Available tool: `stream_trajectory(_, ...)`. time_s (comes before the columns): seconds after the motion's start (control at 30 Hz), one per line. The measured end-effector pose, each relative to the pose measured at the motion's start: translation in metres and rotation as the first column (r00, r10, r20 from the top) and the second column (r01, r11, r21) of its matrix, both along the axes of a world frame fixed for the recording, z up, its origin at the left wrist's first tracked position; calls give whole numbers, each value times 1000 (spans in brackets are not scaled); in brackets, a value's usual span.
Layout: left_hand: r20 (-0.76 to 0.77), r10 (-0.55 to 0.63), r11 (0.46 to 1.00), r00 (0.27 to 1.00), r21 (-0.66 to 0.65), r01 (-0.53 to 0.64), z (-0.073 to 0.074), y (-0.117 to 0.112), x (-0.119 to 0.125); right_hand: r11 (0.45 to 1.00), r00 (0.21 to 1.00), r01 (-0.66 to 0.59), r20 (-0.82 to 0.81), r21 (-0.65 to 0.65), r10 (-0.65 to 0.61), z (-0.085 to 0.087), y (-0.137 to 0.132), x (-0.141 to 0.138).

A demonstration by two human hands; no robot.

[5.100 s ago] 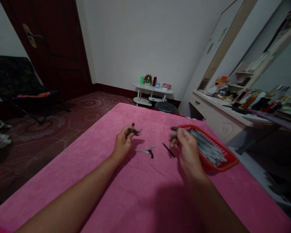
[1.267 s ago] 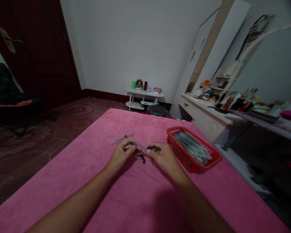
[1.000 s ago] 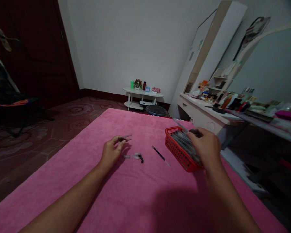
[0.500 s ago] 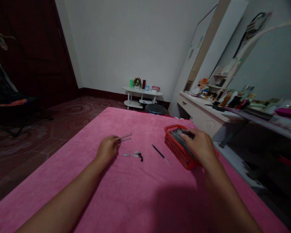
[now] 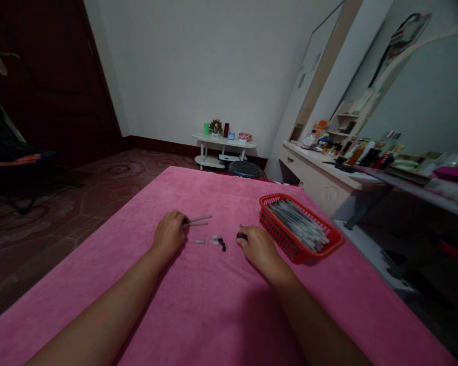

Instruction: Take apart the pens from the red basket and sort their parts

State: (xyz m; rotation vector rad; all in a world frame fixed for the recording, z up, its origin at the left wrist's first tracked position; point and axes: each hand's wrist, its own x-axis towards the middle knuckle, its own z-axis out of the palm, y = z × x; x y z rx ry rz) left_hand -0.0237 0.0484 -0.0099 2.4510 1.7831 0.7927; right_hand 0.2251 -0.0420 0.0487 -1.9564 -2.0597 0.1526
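My left hand (image 5: 169, 233) rests on the pink cloth, closed around two thin pale sticks, like pen tubes (image 5: 199, 220), whose ends point right. Between its fingers a dark part shows. My right hand (image 5: 258, 246) is low over the cloth, left of the basket, its thumb and fingers closed on a small dark piece (image 5: 242, 235) that I cannot identify. Beyond those fingers pokes the tip of a slim pen (image 5: 240, 225); the hand hides the rest. Between both hands lie several small clear caps (image 5: 199, 241) and black pieces (image 5: 222, 244).
A red plastic basket (image 5: 280, 236) full of clear and grey pen-like sticks (image 5: 299, 223) stands at the right. The pink cloth (image 5: 198, 305) covers the surface. Beyond it are a white side table (image 5: 225, 141), a round dark stool (image 5: 245, 169) and a cluttered dresser (image 5: 320, 170).
My right hand has moved left from above the basket to the pen on the cloth, which it now mostly covers. My left hand still holds the two sticks.
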Motion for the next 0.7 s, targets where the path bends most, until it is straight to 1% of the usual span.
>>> stream_trajectory(0.07,16,11,999,1000,38,-11,3,-2,1,1000,1000,17,13,-5,-17,-2,1,2)
stream_trajectory(0.13,55,6,996,998,85,-10,7,-5,3,1000,1000,-1,14,3,1,-5,1,1)
stream_trajectory(0.2,132,-19,993,991,117,3,11,-8,5,999,999,-45,7,19,45,-8,0,-4)
stream_trajectory(0.27,260,-70,993,963,108,43,12,-9,8,995,996,-92,-8,35,92,-11,-2,-11)
stream_trajectory(0.33,441,-133,991,888,83,107,10,-10,13,992,992,-121,-17,44,122,-13,-4,-18)
stream_trajectory(0.4,625,-165,985,763,68,157,7,-9,18,993,994,-112,-7,47,113,-15,-4,-24)
stream_trajectory(0.47,758,-159,979,633,39,199,4,-8,22,997,998,-69,12,38,69,-16,-5,-27)
stream_trajectory(0.53,843,-140,968,519,5,253,3,-8,26,1000,999,-21,30,14,21,-18,-5,-29)
stream_trajectory(0.57,869,-135,960,475,-3,279,2,-9,27,1000,999,-7,37,3,7,-19,-5,-30)
stream_trajectory(0.63,897,-140,943,418,-8,332,2,-10,29,1000,999,-3,50,-1,3,-20,-5,-30)
stream_trajectory(0.7,908,-146,930,393,-11,369,4,-13,30,1000,998,-11,57,11,10,-22,-7,-32)
